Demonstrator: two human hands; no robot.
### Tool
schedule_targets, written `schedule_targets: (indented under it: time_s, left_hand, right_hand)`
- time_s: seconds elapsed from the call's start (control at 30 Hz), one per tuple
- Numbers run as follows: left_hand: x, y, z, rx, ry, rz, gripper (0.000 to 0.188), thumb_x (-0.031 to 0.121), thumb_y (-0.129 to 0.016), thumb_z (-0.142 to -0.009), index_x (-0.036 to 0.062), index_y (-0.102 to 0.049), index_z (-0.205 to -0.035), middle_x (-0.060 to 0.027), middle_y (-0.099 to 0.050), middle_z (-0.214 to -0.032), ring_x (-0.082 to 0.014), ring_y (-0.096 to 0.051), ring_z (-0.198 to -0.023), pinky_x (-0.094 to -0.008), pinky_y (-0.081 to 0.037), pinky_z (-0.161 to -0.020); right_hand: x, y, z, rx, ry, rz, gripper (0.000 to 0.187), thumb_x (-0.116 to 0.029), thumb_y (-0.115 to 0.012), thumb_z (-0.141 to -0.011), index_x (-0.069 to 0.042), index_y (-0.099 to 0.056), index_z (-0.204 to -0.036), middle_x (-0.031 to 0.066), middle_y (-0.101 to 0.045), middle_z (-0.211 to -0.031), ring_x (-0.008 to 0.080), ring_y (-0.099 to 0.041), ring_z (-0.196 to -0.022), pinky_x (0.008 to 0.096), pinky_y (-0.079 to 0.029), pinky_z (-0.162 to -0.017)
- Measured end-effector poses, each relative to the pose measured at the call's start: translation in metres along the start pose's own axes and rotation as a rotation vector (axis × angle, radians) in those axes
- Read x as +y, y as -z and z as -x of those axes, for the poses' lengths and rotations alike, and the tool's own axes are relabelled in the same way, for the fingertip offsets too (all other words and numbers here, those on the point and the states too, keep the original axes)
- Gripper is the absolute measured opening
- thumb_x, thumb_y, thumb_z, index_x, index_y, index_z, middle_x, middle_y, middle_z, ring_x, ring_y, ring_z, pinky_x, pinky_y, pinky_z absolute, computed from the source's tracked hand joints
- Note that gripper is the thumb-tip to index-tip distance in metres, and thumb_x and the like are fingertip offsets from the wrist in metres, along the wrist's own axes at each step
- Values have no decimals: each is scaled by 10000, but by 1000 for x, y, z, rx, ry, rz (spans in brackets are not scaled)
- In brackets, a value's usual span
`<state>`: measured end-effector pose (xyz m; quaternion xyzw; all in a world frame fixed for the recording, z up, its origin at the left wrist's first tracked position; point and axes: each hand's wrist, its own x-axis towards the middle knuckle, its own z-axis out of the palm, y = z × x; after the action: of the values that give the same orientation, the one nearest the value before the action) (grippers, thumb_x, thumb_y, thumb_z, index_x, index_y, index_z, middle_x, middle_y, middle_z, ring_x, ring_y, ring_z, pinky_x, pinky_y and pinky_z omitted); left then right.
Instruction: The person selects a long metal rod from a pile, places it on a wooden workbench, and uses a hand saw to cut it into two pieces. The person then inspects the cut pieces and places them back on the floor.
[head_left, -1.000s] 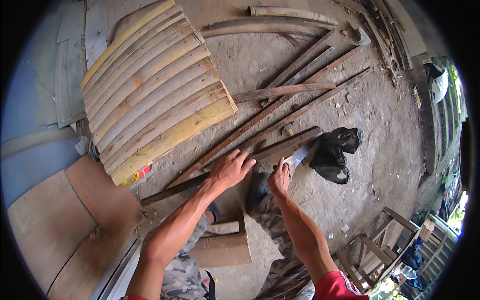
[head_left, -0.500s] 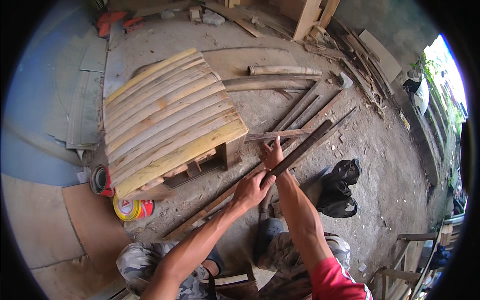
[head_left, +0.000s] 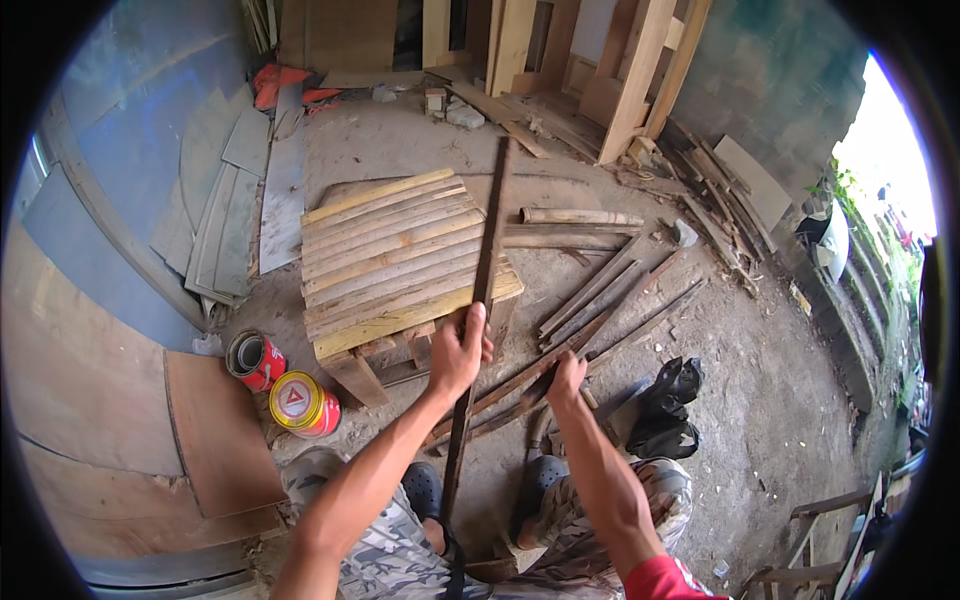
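My left hand (head_left: 460, 350) is closed around a long dark wooden strip (head_left: 489, 240). The strip stands nearly upright in the view, its far end over the slatted wooden table (head_left: 400, 240) and its near end between my feet. My right hand (head_left: 568, 382) is low over the ground to the right, fingers curled round a brown wooden strip (head_left: 604, 328) that slants away to the far right. Its fingertips are partly hidden. More loose strips (head_left: 590, 290) lie on the ground beyond this hand.
Left of the table stand an open red can (head_left: 256, 360) and a red-and-yellow can (head_left: 304, 404). A black plastic bag (head_left: 668, 410) lies right of my right hand. Bamboo pieces (head_left: 580, 217) lie behind the strips; a scrap wood pile (head_left: 725, 200) is farther right.
My left hand has swung the dark strip from slanting right to nearly upright, moving left. My right hand has drawn nearer and its fingers have curled. The view has tilted up.
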<state>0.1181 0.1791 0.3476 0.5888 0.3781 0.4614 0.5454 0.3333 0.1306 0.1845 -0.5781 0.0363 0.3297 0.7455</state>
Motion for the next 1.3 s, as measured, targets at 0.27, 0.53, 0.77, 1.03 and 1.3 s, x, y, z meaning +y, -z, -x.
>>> schedule_targets:
  time_s: [0.27, 0.53, 0.77, 1.03, 1.3]
  left_hand:
    - [50, 7, -36, 134, 74, 262, 555, 543, -527, -1016, 13, -574, -857, -54, -598, -714, -152, -634, -540, -312, -571, -464]
    - [31, 49, -56, 351, 189, 502, 490, 533, -626, -971, 52, -572, -895, -39, -583, -744, -138, -593, -579, -316, -544, -463]
    - [12, 72, -64, 465, 206, 504, 529, 531, -640, -965, 2, -628, -992, -41, -565, -749, -155, -595, -643, -338, -575, -619]
    - [-3, 81, -69, 517, 262, 618, 464, 462, -622, -992, -2, -615, -979, -83, -565, -813, -193, -626, -799, -382, -649, -745]
    - [5, 70, -61, 363, 259, 571, 584, 565, -544, -1002, -17, -585, -994, -84, -663, -861, -217, -705, -723, -355, -604, -640]
  right_hand:
    - [-62, 49, 151, -345, 257, 270, 388, -266, -559, -1044, -75, -519, -1379, 0, -542, -867, 100, -533, -630, 293, -469, -520]
    - [-100, 86, 226, -718, 63, 489, 620, -238, -636, -1021, -42, -375, -1548, 53, -640, -1154, 144, -627, -1045, 318, -583, -847]
    - [-72, 71, 233, -828, 73, 500, 640, -208, -655, -1008, -31, -363, -1549, 79, -611, -1257, 162, -625, -1103, 323, -576, -887]
    - [-51, 61, 236, -862, 196, 603, 617, -237, -680, -993, -23, -431, -1515, 75, -608, -1125, 141, -607, -1041, 300, -537, -871]
    - [-45, 65, 239, -927, 285, 677, 611, -237, -699, -975, -9, -462, -1490, 112, -612, -1098, 157, -599, -1041, 296, -503, -912]
